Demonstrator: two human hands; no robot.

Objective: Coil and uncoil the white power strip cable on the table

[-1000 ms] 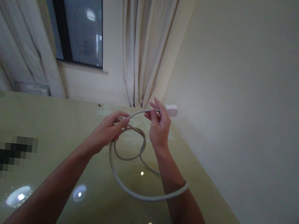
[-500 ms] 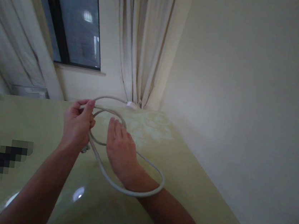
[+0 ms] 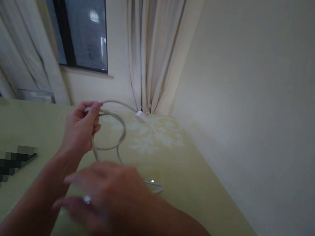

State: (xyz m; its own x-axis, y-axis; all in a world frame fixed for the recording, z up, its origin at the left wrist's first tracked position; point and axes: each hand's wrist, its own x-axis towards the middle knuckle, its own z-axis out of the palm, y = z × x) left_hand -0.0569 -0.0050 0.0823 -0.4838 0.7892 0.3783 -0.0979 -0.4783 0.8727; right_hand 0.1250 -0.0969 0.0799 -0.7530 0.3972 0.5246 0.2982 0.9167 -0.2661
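Note:
My left hand (image 3: 81, 129) is closed around a white cable (image 3: 117, 118), holding its coiled loops just above a glossy yellow-green table (image 3: 195, 183). The cable's white end piece (image 3: 140, 115) hangs out to the right of that hand, near the table's far edge. One loop trails down towards me and passes behind my right hand (image 3: 108, 199). That hand is close to the camera and blurred by motion, fingers stretched leftward with a ring on one, holding nothing I can see.
Pale curtains (image 3: 154, 45) hang at the far corner beside a dark window (image 3: 78, 18). A bare cream wall (image 3: 263, 88) runs along the table's right edge. A dark flat object (image 3: 28, 156) lies at the left on the table, partly pixelated.
My right hand has let go of the cable and swept back towards me and leftward, now blurred in front. The left hand has kept its grip on the coil.

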